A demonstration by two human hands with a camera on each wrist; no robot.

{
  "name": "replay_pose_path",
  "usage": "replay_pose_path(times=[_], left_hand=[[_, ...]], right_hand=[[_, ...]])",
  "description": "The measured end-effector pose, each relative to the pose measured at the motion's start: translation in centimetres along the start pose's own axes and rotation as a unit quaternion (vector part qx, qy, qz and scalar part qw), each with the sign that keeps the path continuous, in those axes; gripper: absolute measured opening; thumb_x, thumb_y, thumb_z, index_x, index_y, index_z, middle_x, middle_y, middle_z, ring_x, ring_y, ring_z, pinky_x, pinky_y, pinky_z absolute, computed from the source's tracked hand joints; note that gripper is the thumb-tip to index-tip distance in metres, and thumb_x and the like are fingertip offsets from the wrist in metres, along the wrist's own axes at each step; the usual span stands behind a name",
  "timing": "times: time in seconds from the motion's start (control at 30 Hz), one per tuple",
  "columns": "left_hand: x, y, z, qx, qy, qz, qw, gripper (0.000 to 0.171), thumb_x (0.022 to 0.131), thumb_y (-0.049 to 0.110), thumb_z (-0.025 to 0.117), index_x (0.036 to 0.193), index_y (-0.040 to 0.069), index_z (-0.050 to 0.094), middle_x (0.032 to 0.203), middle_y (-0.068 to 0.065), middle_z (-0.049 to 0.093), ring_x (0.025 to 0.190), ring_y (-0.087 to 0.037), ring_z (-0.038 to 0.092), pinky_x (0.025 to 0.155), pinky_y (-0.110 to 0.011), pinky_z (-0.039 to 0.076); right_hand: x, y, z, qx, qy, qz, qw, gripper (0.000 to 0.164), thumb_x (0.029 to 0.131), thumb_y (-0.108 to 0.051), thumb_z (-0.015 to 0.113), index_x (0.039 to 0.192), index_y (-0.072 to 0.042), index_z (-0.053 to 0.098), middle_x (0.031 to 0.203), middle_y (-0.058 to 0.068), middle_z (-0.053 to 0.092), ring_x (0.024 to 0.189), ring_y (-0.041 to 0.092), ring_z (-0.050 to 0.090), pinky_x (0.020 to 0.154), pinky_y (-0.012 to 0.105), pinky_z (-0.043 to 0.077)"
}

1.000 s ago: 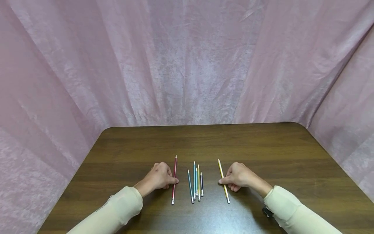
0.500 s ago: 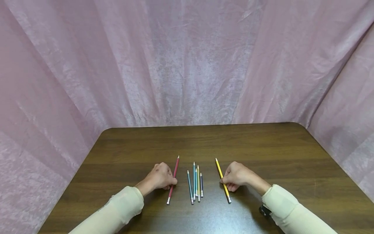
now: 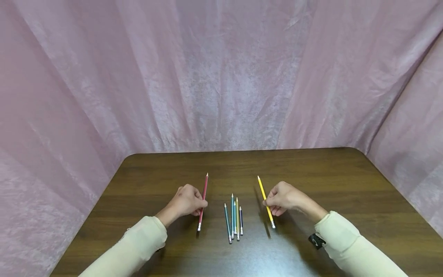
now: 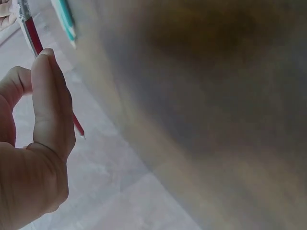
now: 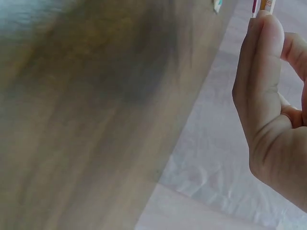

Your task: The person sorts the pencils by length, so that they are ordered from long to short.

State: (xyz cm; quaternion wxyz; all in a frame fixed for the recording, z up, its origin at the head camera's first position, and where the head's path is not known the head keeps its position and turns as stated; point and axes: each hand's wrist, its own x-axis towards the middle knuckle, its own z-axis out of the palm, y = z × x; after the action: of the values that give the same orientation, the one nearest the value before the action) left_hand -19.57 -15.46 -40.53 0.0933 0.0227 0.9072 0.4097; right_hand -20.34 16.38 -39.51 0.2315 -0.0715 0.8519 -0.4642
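Above the tabletop (image 3: 166, 169), just left of centre, the left hand (image 3: 187, 200) pinches a red pencil (image 3: 205, 188) between thumb and fingers; sharpened tip far and leaning right, eraser end near. Right of centre, the right hand (image 3: 285, 197) pinches a yellow pencil (image 3: 261, 187) likewise, its far tip leaning left. Both are raised off the surface; shadows below, the yellow one's plainly separate from it. Between the hands, a loose group lies flat, tips far, erasers near: a teal pencil (image 3: 227, 222) at left, slightly angled; two more teal pencils (image 3: 232, 209); a gold pencil (image 3: 237, 219); a dark pencil (image 3: 241, 221) at right. Contact among them hard to tell. Pale sleeves (image 3: 138, 238) on both arms; a black device (image 3: 316, 241) at the right wrist. Pink curtain (image 3: 221, 77) beyond the far edge.
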Motion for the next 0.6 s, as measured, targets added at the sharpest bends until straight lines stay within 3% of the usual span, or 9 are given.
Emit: replay_pose_path(times=[0.6], left_hand=[[1.5,1.3,-2.4,-0.017,0.038,-0.010,0.9991,0.005,0.077,0.000,0.071,0.073,0.000,0.070,0.060,-0.006,0.068,0.050,-0.013,0.065,0.052,-0.030,0.059]], right_hand=[[1.9,-2.5,-1.5,0.017,-0.006,-0.027,0.999,0.015,0.090,-0.005,0.067,0.079,0.004,0.066,0.064,0.008,0.063,0.056,0.012,0.063,0.056,0.027,0.059]])
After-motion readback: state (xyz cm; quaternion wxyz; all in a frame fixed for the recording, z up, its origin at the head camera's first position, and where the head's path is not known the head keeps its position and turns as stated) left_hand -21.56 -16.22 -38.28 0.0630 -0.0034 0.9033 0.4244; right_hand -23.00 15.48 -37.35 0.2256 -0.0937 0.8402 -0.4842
